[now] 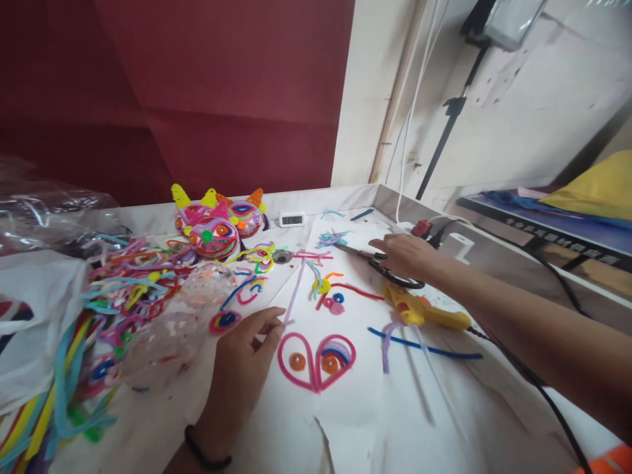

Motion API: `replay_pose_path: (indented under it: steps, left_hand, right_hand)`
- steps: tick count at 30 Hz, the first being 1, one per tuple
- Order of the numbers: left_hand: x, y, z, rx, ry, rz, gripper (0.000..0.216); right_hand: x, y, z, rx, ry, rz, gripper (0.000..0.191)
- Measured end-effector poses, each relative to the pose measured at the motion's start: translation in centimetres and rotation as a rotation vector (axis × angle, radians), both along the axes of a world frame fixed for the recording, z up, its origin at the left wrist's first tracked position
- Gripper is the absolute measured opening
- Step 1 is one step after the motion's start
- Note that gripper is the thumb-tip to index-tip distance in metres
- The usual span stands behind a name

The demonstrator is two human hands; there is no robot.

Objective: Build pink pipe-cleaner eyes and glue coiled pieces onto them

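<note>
My left hand (249,352) is closed in a pinch on a thin lavender pipe cleaner (297,289), which stands up from the fingertips. Just right of it, a pink pipe-cleaner shape like a split heart (316,382) lies on white paper, with an orange disc in each half and purple and blue arcs in the right half. Farther back, my right hand (407,255) grips the handles of dark scissors (363,255). Their blades point left, to a small heap of blue and purple snippets (333,239). My right fingers are partly hidden.
A yellow glue gun (412,308) lies near my right forearm, beside a blue pipe cleaner (429,343). Colourful mask-like crafts (214,234) and tangled pipe cleaners (143,283) fill the left. A small digital clock (292,220) and a black cable (548,401) are also there.
</note>
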State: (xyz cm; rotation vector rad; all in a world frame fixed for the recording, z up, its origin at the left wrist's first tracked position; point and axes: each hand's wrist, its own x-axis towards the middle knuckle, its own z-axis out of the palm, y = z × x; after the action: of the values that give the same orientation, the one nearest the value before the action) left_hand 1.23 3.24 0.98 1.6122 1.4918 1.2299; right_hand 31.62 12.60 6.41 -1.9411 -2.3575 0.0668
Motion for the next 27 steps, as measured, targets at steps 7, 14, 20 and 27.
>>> replay_pose_path:
  steps: [7,14,20,27]
  left_hand:
    - [0.1,-1.2,0.2,0.442,0.458,-0.116,0.021]
    - [0.3,-1.8,0.5,0.641,0.569,-0.205,0.020]
    - [0.5,-1.5,0.9,0.594,0.499,-0.142,0.013]
    - [0.3,-1.1,0.2,0.569,0.513,-0.203,0.011]
  right_hand:
    - [-9.1,-7.4,1.5,-0.135,0.451,0.376,0.017]
    - [-11.5,-9.0,-0.3,-0.275,0.693,0.392,0.015]
    - [-10.9,-9.0,-1.1,-0.170,0.744,0.300,0.013]
    - [-11.3,-8.7,-1.8,-0.050,0.713,0.332,0.013]
